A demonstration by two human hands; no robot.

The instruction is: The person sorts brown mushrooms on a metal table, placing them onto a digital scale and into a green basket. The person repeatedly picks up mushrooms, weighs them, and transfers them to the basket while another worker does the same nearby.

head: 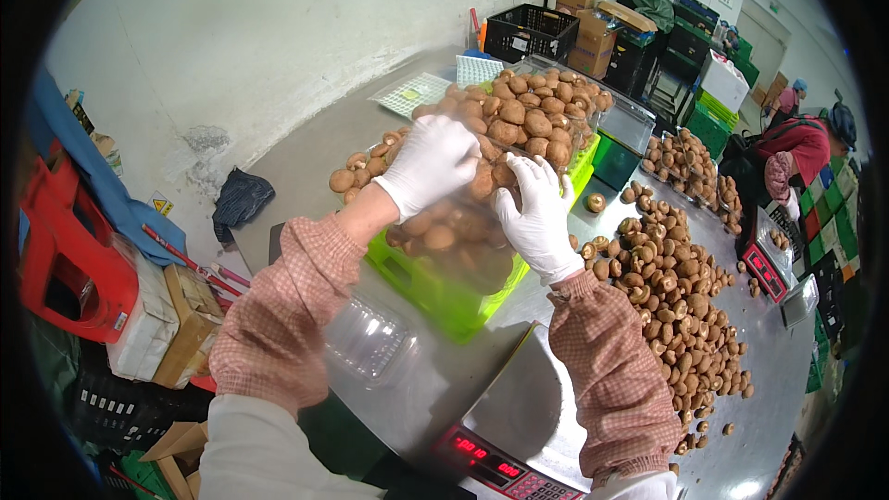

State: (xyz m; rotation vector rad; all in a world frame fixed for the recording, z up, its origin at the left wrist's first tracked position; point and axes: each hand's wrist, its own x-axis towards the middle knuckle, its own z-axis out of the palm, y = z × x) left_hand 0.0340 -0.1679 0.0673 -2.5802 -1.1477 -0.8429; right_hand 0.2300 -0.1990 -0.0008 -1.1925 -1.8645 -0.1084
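Observation:
My left hand (436, 165), in a white glove, is curled tightly at the upper left edge of a hazy clear plastic box (455, 250). Opposite it, my gloved right hand (538, 215) has thumb and fingers bent around the box's right edge. Brown mushrooms (439, 237) show through the plastic; the exact finger contact is partly hidden. Beneath is a lime-green plastic crate (444, 302). More mushrooms in clear boxes (535, 121) are heaped just behind my hands. An empty clear plastic box (371, 337) lies below my left forearm.
A digital scale (517, 403) with red digits stands near me on the metal table (736, 423). Loose mushrooms (684, 312) spread along the right. Another person (799, 153) bends near a second scale (764, 264). A black crate (531, 31) stands at the back, a red plastic stool (76, 243) at left.

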